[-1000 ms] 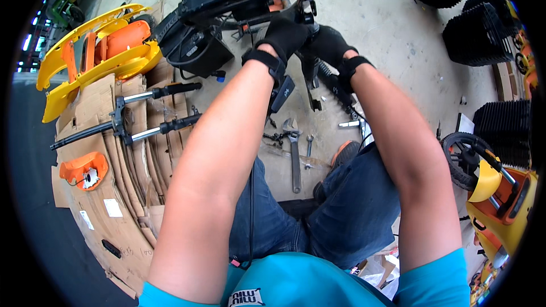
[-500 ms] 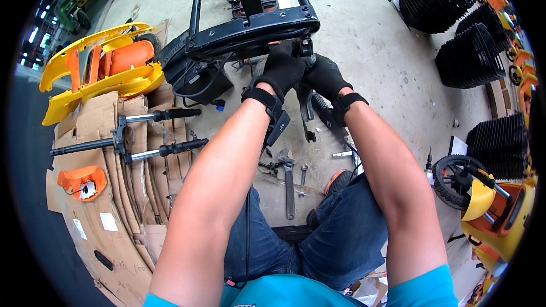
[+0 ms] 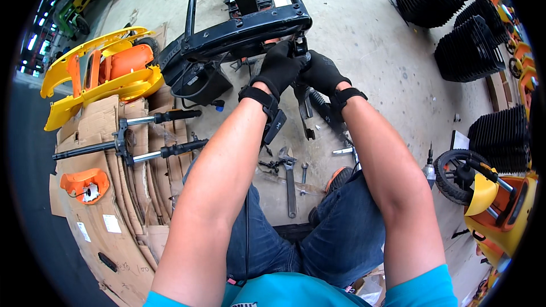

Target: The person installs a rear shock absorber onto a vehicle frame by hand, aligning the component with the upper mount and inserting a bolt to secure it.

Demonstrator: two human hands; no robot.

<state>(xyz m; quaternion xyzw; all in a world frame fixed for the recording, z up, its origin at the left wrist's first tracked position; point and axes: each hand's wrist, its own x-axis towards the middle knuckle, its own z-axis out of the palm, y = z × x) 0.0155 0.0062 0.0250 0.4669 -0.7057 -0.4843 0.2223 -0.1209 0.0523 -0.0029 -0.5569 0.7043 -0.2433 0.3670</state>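
Note:
A black tubular vehicle frame point(image 3: 245, 33) stands upright before me, its flat crossbar nearest. Both my hands wear black gloves and meet under the crossbar's right end. There my left hand point(image 3: 281, 68) is closed around a small black metal fitting point(image 3: 300, 47). Pressed against it from the right is my right hand point(image 3: 323, 74), fingers curled; what they grip is hidden between the gloves. Below the hands hang a dark metal bracket point(image 3: 306, 115) and a black spring shock absorber point(image 3: 325, 115). On the floor between my knees lie an adjustable wrench point(image 3: 290, 185) and a smaller spanner point(image 3: 304, 173).
To the left, flattened cardboard point(image 3: 102, 204) carries a front fork point(image 3: 121, 139) and an orange cover point(image 3: 85, 185); yellow-orange body panels point(image 3: 114, 68) lie beyond. At right stand black slatted baskets point(image 3: 469, 51), a wheel point(image 3: 455, 176) and a power tool point(image 3: 429, 170).
The view has shifted slightly, so the frame sits a little further left. My hands stay together at the same fitting, their grip slightly turned.

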